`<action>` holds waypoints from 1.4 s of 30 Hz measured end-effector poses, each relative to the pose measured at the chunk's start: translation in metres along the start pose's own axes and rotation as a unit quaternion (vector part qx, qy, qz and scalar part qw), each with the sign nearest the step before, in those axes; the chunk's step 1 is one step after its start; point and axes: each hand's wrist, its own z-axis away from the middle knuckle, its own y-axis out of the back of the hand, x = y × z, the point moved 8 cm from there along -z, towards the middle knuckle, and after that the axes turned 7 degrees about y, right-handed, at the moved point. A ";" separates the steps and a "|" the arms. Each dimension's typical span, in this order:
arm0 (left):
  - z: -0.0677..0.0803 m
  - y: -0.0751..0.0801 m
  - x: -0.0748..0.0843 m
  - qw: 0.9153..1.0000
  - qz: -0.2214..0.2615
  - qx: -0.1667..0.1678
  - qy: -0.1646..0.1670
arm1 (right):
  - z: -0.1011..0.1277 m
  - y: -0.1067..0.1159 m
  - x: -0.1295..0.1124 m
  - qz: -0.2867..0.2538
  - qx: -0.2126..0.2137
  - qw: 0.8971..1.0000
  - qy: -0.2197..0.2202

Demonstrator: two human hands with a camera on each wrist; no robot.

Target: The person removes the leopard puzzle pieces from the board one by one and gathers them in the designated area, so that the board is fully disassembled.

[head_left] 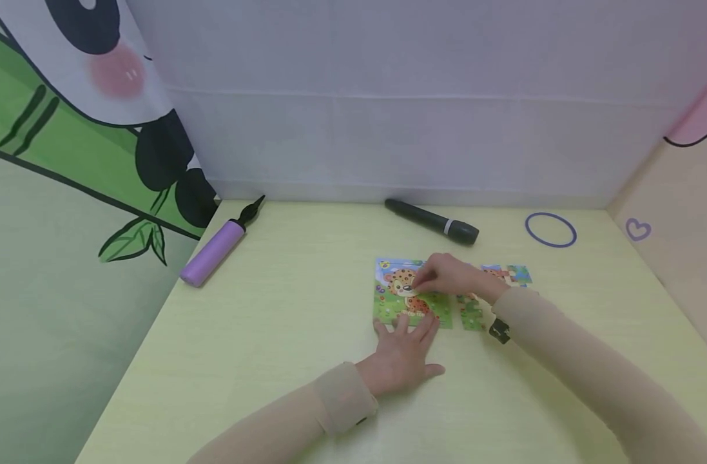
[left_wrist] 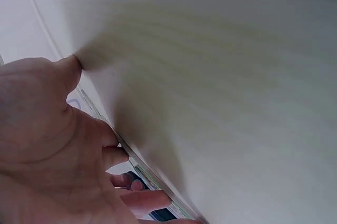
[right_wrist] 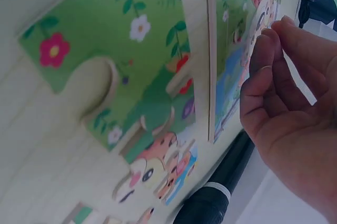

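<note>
A square puzzle board [head_left: 388,316] with a spotted cartoon leopard lies on the pale table. My left hand [head_left: 401,361] is spread at its near edge, with fingertips on the board's lower border and the thumb out to the right. In the left wrist view, the palm and stretched fingers [left_wrist: 145,201] line that edge. Over the board's middle, my right hand [head_left: 446,276] has its fingers curled, thumb and index tips together near the leopard's face; no held thing shows between them. Puzzle pieces [right_wrist: 152,71], some joined, lie just right of the board, partly hidden by the right arm in the head view.
Behind the board lies a black microphone-like stick [head_left: 428,219] with a pale ring. A purple hand pump [head_left: 214,252] with a black nozzle rests at the left edge. At the back right is a purple ring [head_left: 551,245]. A pale wall [head_left: 353,142] borders the table's back.
</note>
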 end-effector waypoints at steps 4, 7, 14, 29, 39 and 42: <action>0.000 0.000 0.001 1.000 -0.005 0.001 -0.001 | -0.006 -0.007 0.002 -0.014 -0.010 1.000 -0.009; 0.000 0.000 0.002 1.000 -0.009 0.003 -0.003 | -0.009 -0.011 0.003 -0.023 -0.015 1.000 -0.015; 0.000 -0.001 0.003 1.000 -0.013 -0.003 -0.004 | -0.015 -0.017 -0.002 -0.033 -0.027 0.999 -0.015; 0.000 0.001 0.002 1.000 -0.017 -0.004 -0.002 | -0.021 -0.024 -0.003 -0.031 -0.051 0.998 -0.027; 0.000 0.001 0.001 1.000 -0.017 -0.002 -0.004 | -0.022 -0.026 -0.004 -0.033 -0.060 0.997 -0.034; 0.000 0.002 0.001 1.000 -0.021 0.001 -0.004 | -0.023 -0.026 -0.004 -0.034 -0.058 0.997 -0.037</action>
